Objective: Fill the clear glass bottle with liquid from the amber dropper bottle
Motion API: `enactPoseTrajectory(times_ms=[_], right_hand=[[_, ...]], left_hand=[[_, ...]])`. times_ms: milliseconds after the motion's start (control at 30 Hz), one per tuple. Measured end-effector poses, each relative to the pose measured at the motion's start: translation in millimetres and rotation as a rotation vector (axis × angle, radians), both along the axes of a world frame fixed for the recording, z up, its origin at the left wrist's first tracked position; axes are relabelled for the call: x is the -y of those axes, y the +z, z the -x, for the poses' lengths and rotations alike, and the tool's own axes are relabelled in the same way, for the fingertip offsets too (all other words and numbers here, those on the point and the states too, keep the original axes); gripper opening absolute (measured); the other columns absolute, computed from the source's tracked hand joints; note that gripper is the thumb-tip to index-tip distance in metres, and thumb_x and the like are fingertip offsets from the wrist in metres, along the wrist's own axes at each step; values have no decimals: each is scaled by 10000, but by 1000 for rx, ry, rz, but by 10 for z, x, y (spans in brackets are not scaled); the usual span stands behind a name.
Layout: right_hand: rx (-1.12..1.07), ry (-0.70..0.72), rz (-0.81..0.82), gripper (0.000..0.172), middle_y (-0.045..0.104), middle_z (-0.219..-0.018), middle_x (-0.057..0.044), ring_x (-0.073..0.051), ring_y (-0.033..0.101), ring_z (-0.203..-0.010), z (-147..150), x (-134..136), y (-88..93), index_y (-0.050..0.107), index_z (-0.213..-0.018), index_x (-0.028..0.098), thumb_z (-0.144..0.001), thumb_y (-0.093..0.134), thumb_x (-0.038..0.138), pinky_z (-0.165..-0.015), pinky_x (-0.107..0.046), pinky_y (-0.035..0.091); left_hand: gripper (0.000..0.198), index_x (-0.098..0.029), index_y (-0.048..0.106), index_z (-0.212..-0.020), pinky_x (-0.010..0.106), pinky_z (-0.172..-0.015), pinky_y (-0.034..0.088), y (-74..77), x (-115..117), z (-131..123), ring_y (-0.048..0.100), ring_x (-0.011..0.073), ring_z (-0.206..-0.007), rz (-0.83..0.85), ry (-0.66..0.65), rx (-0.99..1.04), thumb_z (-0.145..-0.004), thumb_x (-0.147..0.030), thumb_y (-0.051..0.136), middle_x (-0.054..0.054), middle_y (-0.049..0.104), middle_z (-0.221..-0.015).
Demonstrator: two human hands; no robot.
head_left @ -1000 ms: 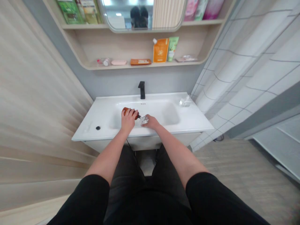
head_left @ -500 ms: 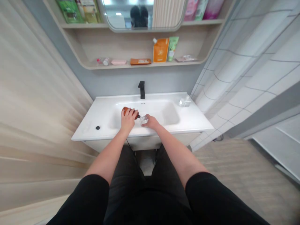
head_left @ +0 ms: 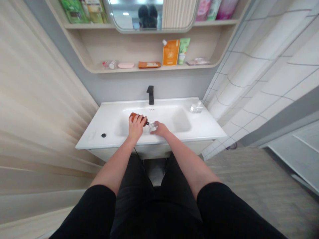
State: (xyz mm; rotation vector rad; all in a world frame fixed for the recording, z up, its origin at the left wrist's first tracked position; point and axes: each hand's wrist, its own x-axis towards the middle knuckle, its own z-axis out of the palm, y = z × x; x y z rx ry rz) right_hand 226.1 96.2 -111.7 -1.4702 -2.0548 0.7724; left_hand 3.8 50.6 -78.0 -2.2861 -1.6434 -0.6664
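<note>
Over the white sink basin (head_left: 171,116), my left hand (head_left: 136,125) is closed around an amber-brown bottle (head_left: 133,115). The bottle is tilted far over, its dark neck pointing right. At that neck is a small clear container (head_left: 152,127), which my right hand (head_left: 161,129) grips from the right side. Whether the neck touches the container's mouth, and whether liquid runs between them, is too small to tell. A small round black cap (head_left: 103,135) lies on the counter to the left of the basin.
A black faucet (head_left: 150,95) rises behind the basin. On the counter's right stands a clear pump bottle (head_left: 196,107). The shelf (head_left: 149,69) above bears an orange pouch (head_left: 171,52), a green tube (head_left: 183,50) and several small items. A mirror (head_left: 174,15) hangs above.
Both hands keep the same hold on the bottle and the clear container. Only a very slight shift of the whole view shows.
</note>
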Motion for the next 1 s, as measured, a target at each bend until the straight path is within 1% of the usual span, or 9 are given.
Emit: enactPoseTrajectory(times_ms=[267, 467, 633, 800, 933, 1000], right_hand=[[-2, -11, -11, 671, 848, -1191, -63, -294, 808, -1114, 8, -19, -31, 697, -1233, 250, -679, 1066, 329, -993, -390, 618], [13, -2, -2, 672, 845, -1234, -62, -288, 807, -1154, 1, 3, 7, 685, -1243, 259, -696, 1066, 347, -1016, -386, 607], [-5, -9, -5, 674, 847, -1227, -54, -282, 803, -1147, 2, 11, 21, 696, -1223, 270, -669, 1076, 332, -1017, -385, 606], [1, -4, -13, 668, 847, -1228, -56, -285, 804, -1145, 3, 6, 8, 698, -1233, 266, -683, 1070, 341, -1023, -390, 608], [20, -1, -13, 686, 846, -1235, -70, -307, 804, -1159, 1, 3, 6, 695, -1249, 260, -685, 1073, 358, -1029, -404, 611], [28, -10, -9, 696, 848, -1221, -60, -304, 806, -1149, 2, 2, 7, 698, -1250, 271, -675, 1077, 369, -1025, -401, 612]], left_hand=[[633, -301, 613, -1639, 708, -1386, 204, -18, -11, 1, 447, 382, -1643, -8, -5, -1, -1046, -143, 459, 148, 629, -1675], [613, -299, 620, -1633, 700, -1384, 213, -18, -18, 1, 453, 377, -1640, -12, 0, -17, -1071, -151, 424, 141, 632, -1672], [624, -312, 609, -1643, 701, -1386, 210, -19, -11, 2, 441, 370, -1653, -17, -5, -23, -1073, -143, 420, 137, 618, -1690], [632, -311, 612, -1645, 682, -1396, 224, -39, -17, 4, 433, 363, -1666, -30, -3, -27, -1069, -129, 424, 130, 615, -1695], [641, -275, 618, -1647, 636, -1414, 245, -48, -36, 14, 416, 354, -1687, -15, -31, -9, -1045, -118, 462, 146, 610, -1698], [647, -265, 617, -1650, 635, -1420, 243, -47, -40, 17, 411, 355, -1692, -12, -41, -5, -1037, -114, 473, 155, 606, -1701]])
